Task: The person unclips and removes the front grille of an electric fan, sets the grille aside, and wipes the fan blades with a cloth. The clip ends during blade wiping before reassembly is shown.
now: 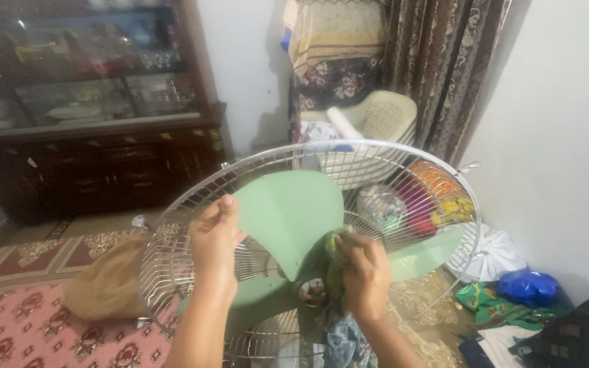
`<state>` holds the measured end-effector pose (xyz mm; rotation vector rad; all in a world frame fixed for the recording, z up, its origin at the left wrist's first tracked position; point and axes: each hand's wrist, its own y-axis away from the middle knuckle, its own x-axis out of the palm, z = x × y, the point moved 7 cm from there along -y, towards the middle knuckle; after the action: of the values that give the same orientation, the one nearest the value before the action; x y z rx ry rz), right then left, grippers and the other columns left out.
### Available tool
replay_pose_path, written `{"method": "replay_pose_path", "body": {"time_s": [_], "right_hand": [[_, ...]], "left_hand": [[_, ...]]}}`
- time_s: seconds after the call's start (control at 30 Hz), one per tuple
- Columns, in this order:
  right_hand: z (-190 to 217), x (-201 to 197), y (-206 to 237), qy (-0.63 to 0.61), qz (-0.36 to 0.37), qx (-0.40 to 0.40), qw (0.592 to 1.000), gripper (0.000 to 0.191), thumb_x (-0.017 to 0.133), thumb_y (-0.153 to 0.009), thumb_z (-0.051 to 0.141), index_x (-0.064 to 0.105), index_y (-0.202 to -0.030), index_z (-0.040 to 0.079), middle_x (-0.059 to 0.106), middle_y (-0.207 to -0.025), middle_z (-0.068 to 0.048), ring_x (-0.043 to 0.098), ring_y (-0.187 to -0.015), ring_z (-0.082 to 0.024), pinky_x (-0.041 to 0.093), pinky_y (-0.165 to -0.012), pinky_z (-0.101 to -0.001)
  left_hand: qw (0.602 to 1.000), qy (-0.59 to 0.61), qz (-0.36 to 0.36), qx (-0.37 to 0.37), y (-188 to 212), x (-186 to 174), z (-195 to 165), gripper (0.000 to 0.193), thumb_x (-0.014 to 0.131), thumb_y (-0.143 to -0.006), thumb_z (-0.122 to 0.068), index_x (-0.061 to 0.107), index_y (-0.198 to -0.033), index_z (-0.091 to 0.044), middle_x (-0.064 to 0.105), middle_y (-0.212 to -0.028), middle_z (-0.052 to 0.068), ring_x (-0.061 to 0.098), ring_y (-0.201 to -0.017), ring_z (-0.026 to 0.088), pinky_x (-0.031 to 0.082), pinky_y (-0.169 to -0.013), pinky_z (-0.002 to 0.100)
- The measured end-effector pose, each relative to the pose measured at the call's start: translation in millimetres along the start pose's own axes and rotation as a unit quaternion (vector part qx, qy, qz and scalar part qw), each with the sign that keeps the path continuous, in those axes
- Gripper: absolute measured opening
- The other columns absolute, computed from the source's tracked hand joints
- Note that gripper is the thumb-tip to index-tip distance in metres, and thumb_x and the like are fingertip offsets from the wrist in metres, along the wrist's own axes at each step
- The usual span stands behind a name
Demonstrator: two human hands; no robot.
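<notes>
The left hand (214,240) pinches the edge of a green fan blade (288,215) inside the wire guard (403,158) — thin plastic, likely light and springy. The right hand (365,276) presses a rag (339,334) near the hub (311,289) — the firmer hold.

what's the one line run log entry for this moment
left hand: grips green fan blade edge | right hand: presses cloth near hub | rear wire guard behind

One wire fan guard (403,170) counted. Three green blades (288,211) seen. Two hands: left hand (214,249), right hand (366,276). One cloth (342,341). One plastic chair (383,116), far. One cabinet (90,163), far left.
</notes>
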<state>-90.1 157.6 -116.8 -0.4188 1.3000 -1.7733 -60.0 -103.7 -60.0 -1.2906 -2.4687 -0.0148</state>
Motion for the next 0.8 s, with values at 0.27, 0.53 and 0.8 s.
{"method": "replay_pose_path", "body": {"time_s": [0.27, 0.53, 0.8], "right_hand": [[88, -7, -107, -0.041, -0.071, -0.137, 0.987, 0.047, 0.072, -0.068, -0.005, 0.077, -0.111, 0.012, 0.070, -0.121, -0.005, 0.065, -0.105, -0.028, 0.049, -0.092, -0.0398], [111, -4, -111, -0.021, -0.047, -0.218, 0.975, 0.044, 0.071, -0.079, -0.003, 0.076, -0.120, 0.013, 0.069, -0.125, -0.007, 0.063, -0.102, -0.028, 0.053, -0.087, -0.0390], [25, -5, -22, 0.010, -0.040, -0.035, 0.999, 0.052, 0.062, -0.071, -0.009, 0.077, -0.115, 0.015, 0.066, -0.122, -0.012, 0.064, -0.110, -0.033, 0.054, -0.090, -0.0413]], "left_hand": [[1.000, -0.013, 0.001, -0.008, 1, 10, 0, 0.044, 0.068, -0.092, -0.041, 0.074, -0.118, -0.006, 0.075, -0.108, 0.005, 0.071, -0.100, 0.017, 0.055, -0.093, 0.039], [0.999, -0.040, 0.019, -0.012, 6, 27, -4, 0.051, 0.063, -0.092, -0.045, 0.072, -0.126, -0.008, 0.076, -0.112, 0.003, 0.067, -0.106, 0.016, 0.052, -0.093, 0.038], [1.000, -0.017, 0.011, -0.011, 5, 31, -6, 0.051, 0.065, -0.092, -0.045, 0.073, -0.123, -0.004, 0.076, -0.110, 0.008, 0.069, -0.104, 0.019, 0.053, -0.097, 0.042]]}}
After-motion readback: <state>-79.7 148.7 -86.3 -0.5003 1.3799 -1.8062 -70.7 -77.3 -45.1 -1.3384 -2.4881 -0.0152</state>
